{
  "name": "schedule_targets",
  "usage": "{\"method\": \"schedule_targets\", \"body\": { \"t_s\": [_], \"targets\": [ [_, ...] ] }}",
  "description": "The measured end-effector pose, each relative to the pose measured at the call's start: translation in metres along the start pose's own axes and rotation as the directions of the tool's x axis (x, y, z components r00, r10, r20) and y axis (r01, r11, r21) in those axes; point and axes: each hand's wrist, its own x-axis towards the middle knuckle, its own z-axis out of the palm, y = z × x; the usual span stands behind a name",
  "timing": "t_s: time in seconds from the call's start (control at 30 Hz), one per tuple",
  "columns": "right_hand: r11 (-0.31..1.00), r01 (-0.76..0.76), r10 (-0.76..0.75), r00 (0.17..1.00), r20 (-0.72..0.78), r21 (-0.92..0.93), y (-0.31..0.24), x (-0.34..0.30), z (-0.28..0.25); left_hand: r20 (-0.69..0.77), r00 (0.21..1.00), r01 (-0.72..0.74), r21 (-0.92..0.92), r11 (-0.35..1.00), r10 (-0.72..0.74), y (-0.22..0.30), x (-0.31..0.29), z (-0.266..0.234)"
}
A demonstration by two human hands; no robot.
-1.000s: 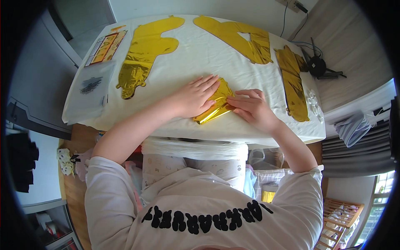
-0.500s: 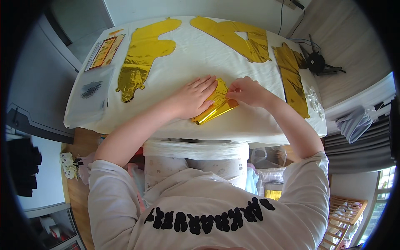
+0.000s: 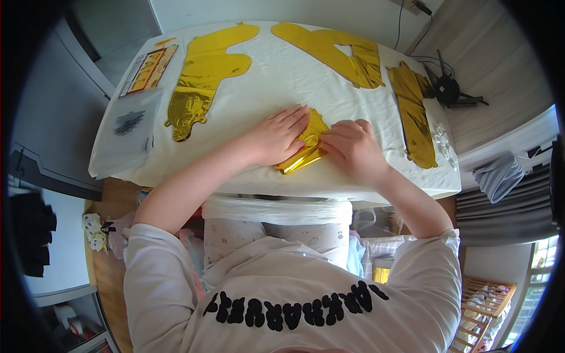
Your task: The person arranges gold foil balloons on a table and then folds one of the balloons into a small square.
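On the white-covered table, near its front edge, gold foil lies partly beneath our flat left hand; our right hand curls at its right side, pinching or not we cannot tell. We should press 1 palm firmly, smoothing creases gently.

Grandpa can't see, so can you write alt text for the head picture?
A person's left hand lies on crinkled gold foil on a white-covered table, while the right hand touches the foil's edge. Three larger gold foil shapes lie around it.
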Motion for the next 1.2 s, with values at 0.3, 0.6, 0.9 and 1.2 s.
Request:
{"method": "schedule_targets", "body": {
  "t_s": [0.3,0.6,0.9,1.2],
  "targets": [
    [0.986,-0.170,0.170,0.986,0.001,-0.003,-0.008,-0.016,0.007,0.041,0.999,0.011,-0.014,1.000,-0.011,-0.001,-0.001,-0.007],
    [0.991,-0.027,0.017,0.996,0.082,0.129,0.022,-0.015,-0.001,0.322,0.932,0.240,-0.204,0.949,-0.166,0.025,0.010,-0.091],
    [0.972,-0.100,0.080,0.992,0.099,0.211,0.016,-0.015,-0.002,0.106,0.971,-0.215,0.014,0.976,0.213,-0.002,0.023,-0.012],
    [0.968,0.076,-0.065,0.996,-0.053,0.241,-0.039,-0.021,0.004,0.016,0.983,-0.182,-0.057,0.982,0.183,-0.002,0.020,-0.004]
  ]
}}
